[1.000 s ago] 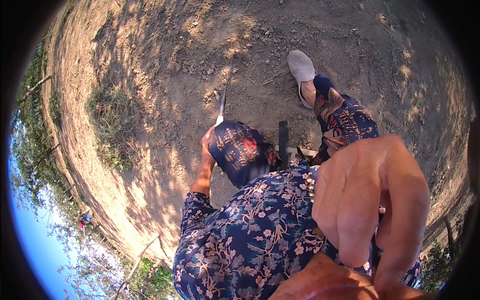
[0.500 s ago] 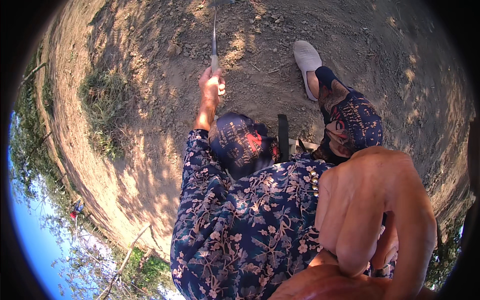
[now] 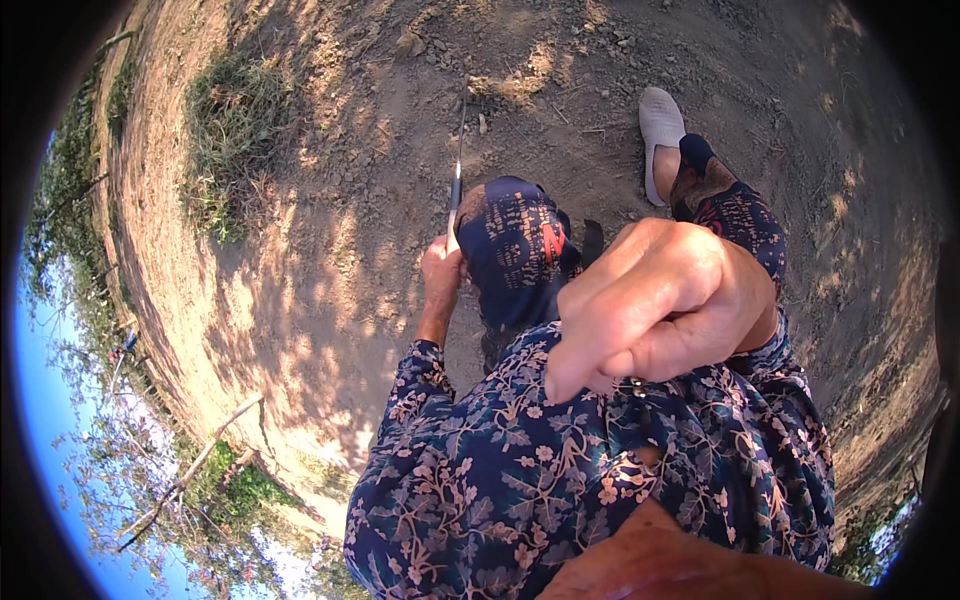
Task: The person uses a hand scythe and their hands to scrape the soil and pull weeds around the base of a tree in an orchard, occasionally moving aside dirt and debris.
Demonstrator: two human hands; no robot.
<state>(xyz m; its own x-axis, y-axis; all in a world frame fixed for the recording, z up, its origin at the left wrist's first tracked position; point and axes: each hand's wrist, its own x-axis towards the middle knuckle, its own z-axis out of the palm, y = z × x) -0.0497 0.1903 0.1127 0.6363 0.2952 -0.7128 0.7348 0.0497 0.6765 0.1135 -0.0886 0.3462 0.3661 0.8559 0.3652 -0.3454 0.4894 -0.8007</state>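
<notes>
My left hand [image 3: 441, 268], out past the left knee, is wrapped round the pale handle of a hand tool [image 3: 456, 205]. Beyond the handle run a dark collar and a thin metal shaft; its far end is hard to make out against the soil. My right hand [image 3: 665, 310] is large and close in front of my chest, fingers curled into a fist with the thumb folded in. Nothing shows between its fingers. Below it is my dark floral shirt [image 3: 500, 460], and beside it my patterned dark trousers [image 3: 520, 250].
Dry, crumbly soil [image 3: 360, 200] with small clods lies all around. A clump of cut grass [image 3: 235, 130] is at the left. My right foot wears a pale slip-on shoe [image 3: 661, 125]. Bare branches [image 3: 190, 475] and leafy trees stand at the lower left.
My right hand has moved left and away from the camera, its fingers curling into a fist. My left hand has drawn back toward the knee with the tool. The view has shifted.
</notes>
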